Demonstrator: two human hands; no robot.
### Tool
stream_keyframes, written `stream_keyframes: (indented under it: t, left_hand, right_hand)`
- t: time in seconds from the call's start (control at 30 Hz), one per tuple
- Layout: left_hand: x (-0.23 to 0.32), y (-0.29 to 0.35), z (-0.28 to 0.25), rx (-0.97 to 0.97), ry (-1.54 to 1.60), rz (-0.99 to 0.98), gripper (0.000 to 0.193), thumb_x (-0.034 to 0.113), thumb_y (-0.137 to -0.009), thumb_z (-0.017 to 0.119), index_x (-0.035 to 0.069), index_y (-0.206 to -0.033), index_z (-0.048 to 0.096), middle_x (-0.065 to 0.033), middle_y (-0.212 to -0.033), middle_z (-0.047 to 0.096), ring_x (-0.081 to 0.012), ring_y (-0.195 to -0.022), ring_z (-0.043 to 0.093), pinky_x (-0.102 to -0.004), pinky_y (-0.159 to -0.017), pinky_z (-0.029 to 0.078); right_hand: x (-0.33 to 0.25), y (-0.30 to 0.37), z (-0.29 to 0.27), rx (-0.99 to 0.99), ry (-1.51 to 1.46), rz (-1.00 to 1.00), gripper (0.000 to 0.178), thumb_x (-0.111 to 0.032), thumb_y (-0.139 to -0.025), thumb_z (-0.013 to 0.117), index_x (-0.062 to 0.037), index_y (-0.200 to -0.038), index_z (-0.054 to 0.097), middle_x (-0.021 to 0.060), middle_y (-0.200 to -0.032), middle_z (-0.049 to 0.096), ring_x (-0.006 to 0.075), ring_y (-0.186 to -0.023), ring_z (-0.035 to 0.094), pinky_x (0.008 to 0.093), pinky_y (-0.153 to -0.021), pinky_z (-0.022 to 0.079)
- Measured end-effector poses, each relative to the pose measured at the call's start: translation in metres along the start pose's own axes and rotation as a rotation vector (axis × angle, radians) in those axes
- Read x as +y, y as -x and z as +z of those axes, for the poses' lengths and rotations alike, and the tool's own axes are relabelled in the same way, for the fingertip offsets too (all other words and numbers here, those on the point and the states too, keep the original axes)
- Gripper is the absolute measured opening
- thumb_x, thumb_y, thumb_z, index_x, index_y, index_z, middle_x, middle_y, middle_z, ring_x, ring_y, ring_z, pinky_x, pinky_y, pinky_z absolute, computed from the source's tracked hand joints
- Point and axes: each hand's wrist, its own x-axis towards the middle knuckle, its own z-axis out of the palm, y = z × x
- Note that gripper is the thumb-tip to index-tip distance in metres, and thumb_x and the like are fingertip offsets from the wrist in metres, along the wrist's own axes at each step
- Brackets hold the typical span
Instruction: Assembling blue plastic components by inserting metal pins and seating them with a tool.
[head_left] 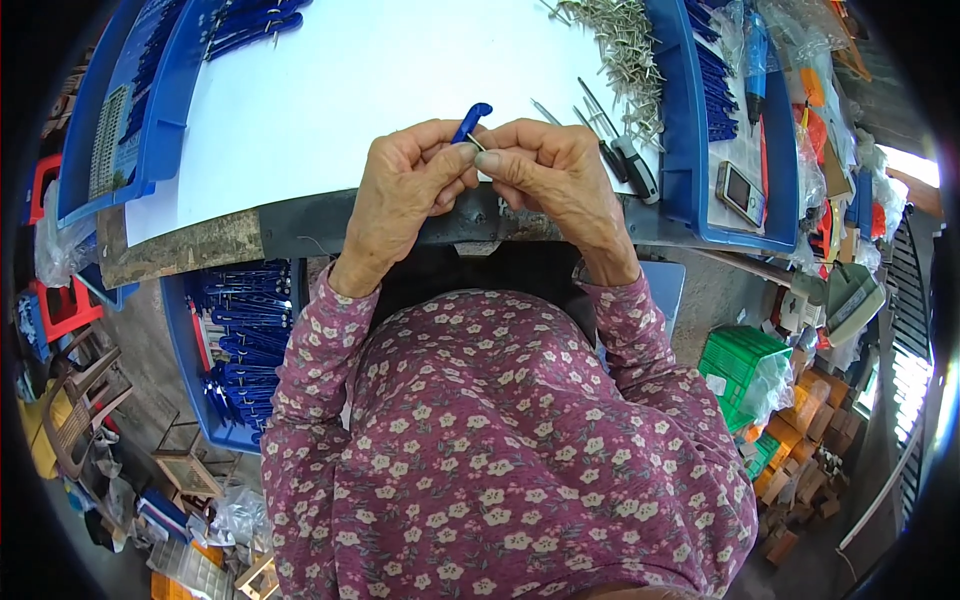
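Observation:
Both my hands meet above the near edge of a white-topped table point(370, 70). Between the fingertips of my left hand point(405, 185) is a small blue plastic handle point(472, 122) with a hooked end that points up. My right hand point(560, 180) pinches a thin metal pin point(476, 143), which touches or lies right against the blue piece. The lower part of the blue handle is hidden behind my left fingers. To the right of my hands lie a black-handled screwdriver point(634, 168) and other slim metal tools. Beyond them spreads a heap of small metal pins point(622, 50).
Blue trays point(163, 140) with blue handles flank the work surface left and right. The right one also holds a mobile phone point(741, 192) and a blue tool point(756, 60). A blue bin point(185, 340) of finished-looking blue pieces stands below left; a green crate point(740, 370) sits lower right.

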Motion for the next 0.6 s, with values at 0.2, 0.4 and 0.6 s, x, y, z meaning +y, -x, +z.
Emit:
stream_keyframes:
  t: [0.2,0.4,0.6]
  left_hand:
    - [0.003,0.001,0.003,0.033,-0.157,0.025,0.021,0.011,-0.085,0.055,-0.003,-0.100,0.060,0.0008,-0.064,0.055,-0.0010,-0.051,0.043,-0.0128,-0.044,0.033]
    - [0.002,0.001,0.005,0.063,-0.355,0.096,0.021,0.013,-0.085,0.055,-0.002,-0.097,0.062,0.0007,-0.062,0.054,-0.0034,-0.052,0.045,-0.0168,-0.045,0.035]
    - [-0.007,0.000,0.007,0.103,-0.556,0.264,0.020,0.012,-0.084,0.052,-0.002,-0.093,0.063,-0.0019,-0.058,0.053,-0.0051,-0.050,0.043,-0.0218,-0.043,0.034]
  right_hand:
    - [0.003,0.002,-0.003,-0.013,-0.002,0.051,0.021,-0.015,-0.082,0.061,0.0016,-0.093,0.063,-0.0017,-0.057,0.053,0.0012,-0.048,0.044,0.0131,-0.041,0.030]
    - [0.010,0.002,-0.008,-0.045,0.041,0.059,0.018,-0.013,-0.081,0.061,0.0013,-0.092,0.063,-0.0017,-0.058,0.053,0.0010,-0.048,0.044,0.0130,-0.042,0.031]
    - [0.011,0.006,-0.005,-0.013,0.092,0.058,0.017,-0.012,-0.080,0.062,0.0011,-0.091,0.064,0.0005,-0.060,0.057,0.0013,-0.049,0.046,0.0132,-0.043,0.032]
